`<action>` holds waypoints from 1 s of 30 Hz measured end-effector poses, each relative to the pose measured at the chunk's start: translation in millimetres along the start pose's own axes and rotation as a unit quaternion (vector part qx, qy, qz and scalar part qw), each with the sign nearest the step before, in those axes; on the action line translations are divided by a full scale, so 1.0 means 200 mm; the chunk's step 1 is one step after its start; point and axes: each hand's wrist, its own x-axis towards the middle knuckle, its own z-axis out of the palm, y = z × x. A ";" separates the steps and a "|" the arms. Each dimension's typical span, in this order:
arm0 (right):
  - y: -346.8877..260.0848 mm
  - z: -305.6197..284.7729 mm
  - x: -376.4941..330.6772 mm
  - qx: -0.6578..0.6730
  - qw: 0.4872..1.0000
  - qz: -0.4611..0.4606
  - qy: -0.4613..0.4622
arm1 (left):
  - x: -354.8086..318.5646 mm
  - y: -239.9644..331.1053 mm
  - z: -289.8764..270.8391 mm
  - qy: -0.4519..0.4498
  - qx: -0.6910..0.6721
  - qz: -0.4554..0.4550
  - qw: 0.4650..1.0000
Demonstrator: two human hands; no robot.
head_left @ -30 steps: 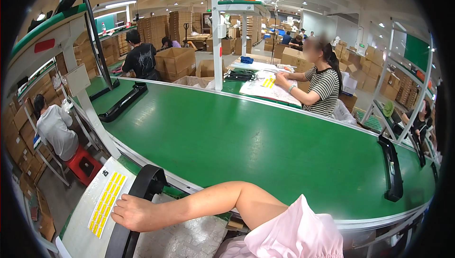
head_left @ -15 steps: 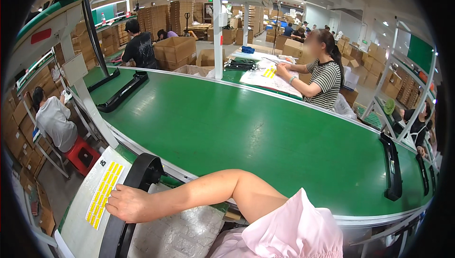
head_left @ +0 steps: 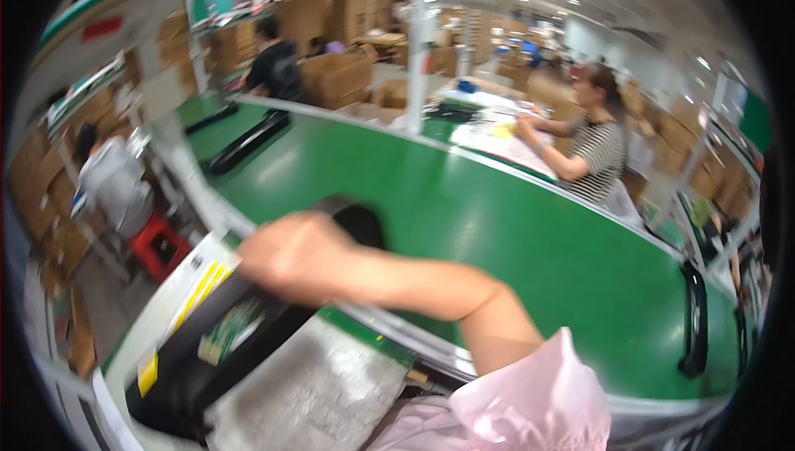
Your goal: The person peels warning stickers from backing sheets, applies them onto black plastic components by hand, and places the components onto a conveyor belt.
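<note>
My right hand (head_left: 298, 259), smeared by motion, is closed on a long black plastic housing (head_left: 286, 331), its fingers mostly hidden. The housing slants from the workbench up toward the belt's near edge. A green patch like a circuit board (head_left: 228, 333) shows inside its hollow side. Partly covered by the housing is a sheet of yellow stickers (head_left: 199, 294) on the white bench top. One yellow patch (head_left: 147, 375) shows by the housing's lower end; whether it is on the housing or the sheet I cannot tell. My left hand is out of view.
A green conveyor belt (head_left: 414, 211) runs across in front. Black housings lie at its far left (head_left: 248, 140) and right end (head_left: 694, 318). Beside my arm is a worn grey pad (head_left: 319, 385). Across the belt sits a person in stripes (head_left: 600, 149); a white post (head_left: 418, 45) stands nearby.
My right hand has moved up and right, and the black housing has shifted with it, now showing its hollow side. The whole view has swung slightly left and blurred.
</note>
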 end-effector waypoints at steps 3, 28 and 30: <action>0.22 -0.13 -0.03 -0.053 0.956 0.224 -0.184 | -0.20 -0.13 0.09 -0.047 -0.086 -0.128 0.987; 0.96 0.87 -0.90 0.147 0.874 0.456 -0.084 | 0.02 0.09 0.67 -0.362 -0.294 0.069 0.882; 0.60 1.26 -0.57 0.320 0.851 0.393 -0.136 | 0.05 0.07 0.95 -0.304 -0.277 0.108 0.905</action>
